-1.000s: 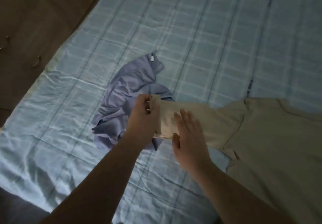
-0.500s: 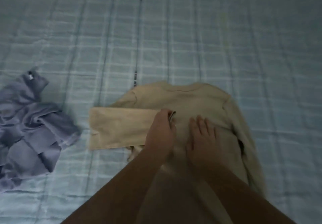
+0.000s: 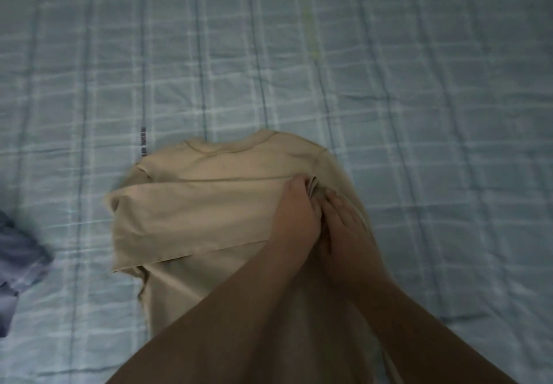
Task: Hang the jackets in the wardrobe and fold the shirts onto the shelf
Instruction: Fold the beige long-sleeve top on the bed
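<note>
Mid-frame: my left hand [image 3: 294, 219] pinches sleeve cuff [image 3: 313, 190] on beige shirt [image 3: 209, 180]; right hand [image 3: 344, 228] flat, open, pinning. Advice: lay cuff square, smooth w/ palm.

Head view — looking steeply down, close over the bed [image 3: 419, 84].

The left hand [image 3: 294, 222] has drawn the sleeve [image 3: 194, 219] across the beige shirt [image 3: 239, 159] toward the right hand [image 3: 344, 228].

Dim light; bed sheet [image 3: 419, 84] pale blue w/ white-and-dark check lines, slightly wrinkled, fills view.
</note>
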